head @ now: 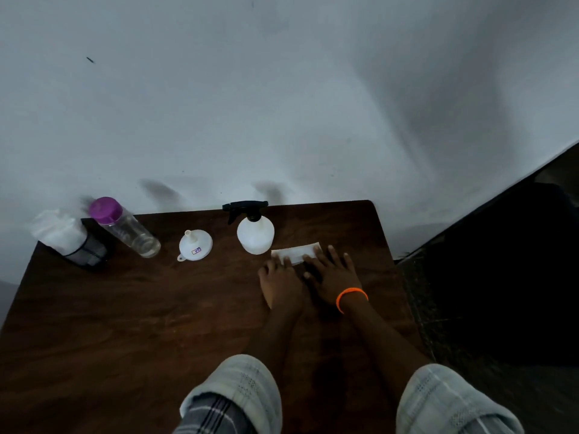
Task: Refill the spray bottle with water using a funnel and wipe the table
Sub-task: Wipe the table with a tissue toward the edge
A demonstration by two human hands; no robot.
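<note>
We see a dark brown wood-grain desk (pixel 125 324), pushed up against a plain pale wall (pixel 282 89). Far R corner of desk is rounded; R edge runs alongside a dark floor (pixel 501 308) w/ a faint tile pattern. Room dim.

Items sit along the far edge, L to R: a white tissue pack (pixel 58 231) in a dark mesh holder (pixel 87 253) at the far L corner; a clear water bottle (pixel 128 228) w/ purple cap, just beside it; a white funnel (pixel 195 245) lying rim-down, spout up, apart from both bottles; white spray bottle (pixel 255 233) w/ black trigger head, upright, nr centre-R.

Just R of the spray bottle, a folded white wipe (pixel 297 252) lies flat on the desk. Both hands rest on it, palms down, fingers spread flat, not gripping: left hand (pixel 280 285) on its near L end, right hand (pixel 333 277) on its R part. Orange band (pixel 351 297) on R wrist. Pale plaid sleeves (pixel 244 389) rolled up.

Near half and whole L-centre of desk is bare. Little space betw. wipe and R edge.
</note>
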